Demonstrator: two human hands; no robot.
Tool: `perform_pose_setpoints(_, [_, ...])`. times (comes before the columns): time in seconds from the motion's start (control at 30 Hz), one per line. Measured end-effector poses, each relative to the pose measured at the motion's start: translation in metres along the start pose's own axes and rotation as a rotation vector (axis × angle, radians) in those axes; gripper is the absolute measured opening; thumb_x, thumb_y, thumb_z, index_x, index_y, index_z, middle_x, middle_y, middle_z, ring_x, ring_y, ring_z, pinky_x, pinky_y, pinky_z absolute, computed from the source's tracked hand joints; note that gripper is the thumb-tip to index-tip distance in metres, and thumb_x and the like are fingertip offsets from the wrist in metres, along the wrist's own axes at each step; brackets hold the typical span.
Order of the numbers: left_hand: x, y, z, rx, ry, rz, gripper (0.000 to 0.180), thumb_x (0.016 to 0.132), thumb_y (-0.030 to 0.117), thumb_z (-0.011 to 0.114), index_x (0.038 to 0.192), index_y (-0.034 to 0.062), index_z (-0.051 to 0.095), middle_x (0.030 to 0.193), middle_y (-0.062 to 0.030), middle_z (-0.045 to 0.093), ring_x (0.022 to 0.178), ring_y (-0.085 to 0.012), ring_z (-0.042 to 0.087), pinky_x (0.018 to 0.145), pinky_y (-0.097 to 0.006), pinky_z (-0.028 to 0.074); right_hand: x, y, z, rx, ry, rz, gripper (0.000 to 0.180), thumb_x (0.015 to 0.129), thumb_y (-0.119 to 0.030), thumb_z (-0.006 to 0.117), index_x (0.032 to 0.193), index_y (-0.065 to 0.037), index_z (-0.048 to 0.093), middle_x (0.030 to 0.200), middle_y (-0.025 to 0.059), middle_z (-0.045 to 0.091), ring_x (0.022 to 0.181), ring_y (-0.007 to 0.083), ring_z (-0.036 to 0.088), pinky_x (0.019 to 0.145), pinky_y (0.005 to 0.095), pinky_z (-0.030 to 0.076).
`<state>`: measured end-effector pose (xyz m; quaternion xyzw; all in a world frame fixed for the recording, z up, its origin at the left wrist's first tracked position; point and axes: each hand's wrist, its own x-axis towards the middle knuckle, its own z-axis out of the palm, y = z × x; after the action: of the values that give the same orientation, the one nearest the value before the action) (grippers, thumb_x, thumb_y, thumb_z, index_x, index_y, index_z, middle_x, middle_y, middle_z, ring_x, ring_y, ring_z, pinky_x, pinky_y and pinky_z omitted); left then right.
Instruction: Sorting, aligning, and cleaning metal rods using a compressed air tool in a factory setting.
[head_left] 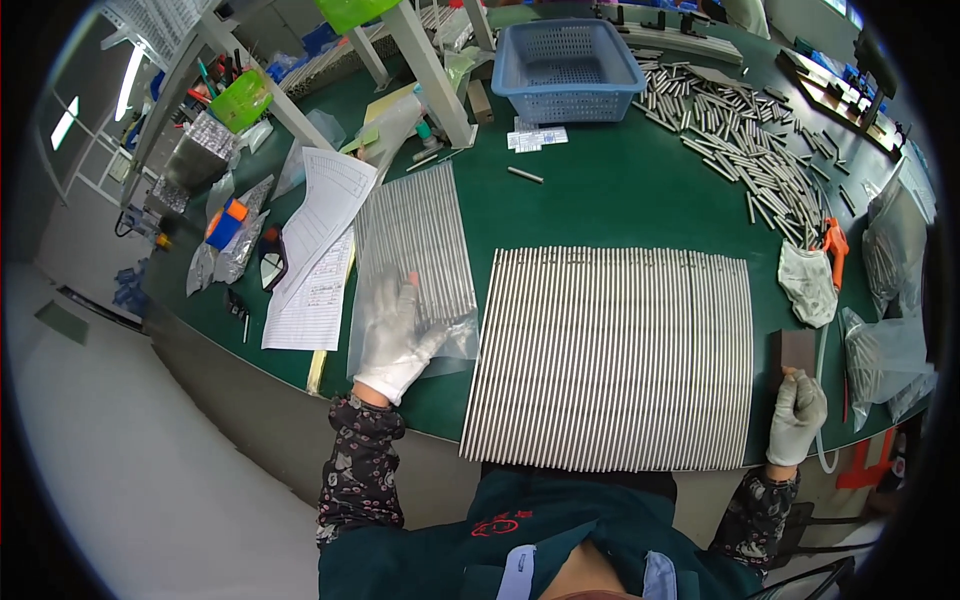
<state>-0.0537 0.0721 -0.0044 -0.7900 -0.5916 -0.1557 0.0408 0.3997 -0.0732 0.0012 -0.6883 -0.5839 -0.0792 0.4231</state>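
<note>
A wide row of long thin metal rods lies side by side at the front of the green table. To its left is a second batch of rods in a clear plastic bag. My left hand, in a white glove, lies on this bag's near part with fingers stretched out; whether film covers the fingers I cannot tell. At the right, my gloved right hand grips the near edge of a flat brown block, beside the row but apart from it.
Beyond the row are a blue basket, white labels and a heap of short metal rods. Papers lie left. A white cloth, an orange-handled tool and plastic bags crowd the right edge.
</note>
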Motion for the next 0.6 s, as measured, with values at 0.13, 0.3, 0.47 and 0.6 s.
perform_pose_setpoints(0.13, [0.022,0.012,-0.01,0.097,0.003,0.192,0.074,0.077,0.049,0.055,0.129,0.0008,0.035,0.132,-0.0227,0.034,0.123,-0.0383,0.031,0.101,-0.05,0.025,-0.001,0.008,0.004,-0.035,-0.006,0.018,0.011,0.084,-0.004,0.052,0.08,0.005,0.057,0.064,0.0116,0.051,0.058,0.0239,0.05,0.056,0.0337,0.038])
perform_pose_setpoints(0.3, [0.008,-0.006,-0.017,-0.013,-0.044,0.163,0.075,0.073,0.041,0.063,0.13,0.0029,0.035,0.13,-0.0206,0.038,0.122,-0.0358,0.035,0.102,-0.046,0.027,-0.011,0.013,-0.001,0.041,0.009,0.135,0.012,0.086,-0.003,0.05,0.082,0.007,0.057,0.069,0.0093,0.051,0.06,0.0164,0.047,0.056,0.0282,0.036])
perform_pose_setpoints(0.47, [-0.003,-0.014,-0.015,-0.058,0.025,0.14,0.076,0.072,0.042,0.063,0.129,-0.0013,0.035,0.129,-0.0225,0.038,0.122,-0.0369,0.034,0.104,-0.043,0.027,-0.012,0.018,0.001,0.08,0.036,0.133,0.012,0.086,-0.001,0.048,0.084,0.008,0.057,0.07,0.0097,0.052,0.061,0.0161,0.046,0.057,0.0275,0.037])
perform_pose_setpoints(0.6, [0.004,-0.004,-0.015,0.066,0.019,0.159,0.074,0.077,0.049,0.056,0.126,-0.0032,0.037,0.128,-0.0239,0.039,0.122,-0.0378,0.034,0.103,-0.046,0.026,-0.01,0.013,-0.001,0.049,-0.018,0.133,0.014,0.086,-0.003,0.049,0.084,0.008,0.057,0.069,0.0098,0.051,0.061,0.0162,0.046,0.058,0.0278,0.037])
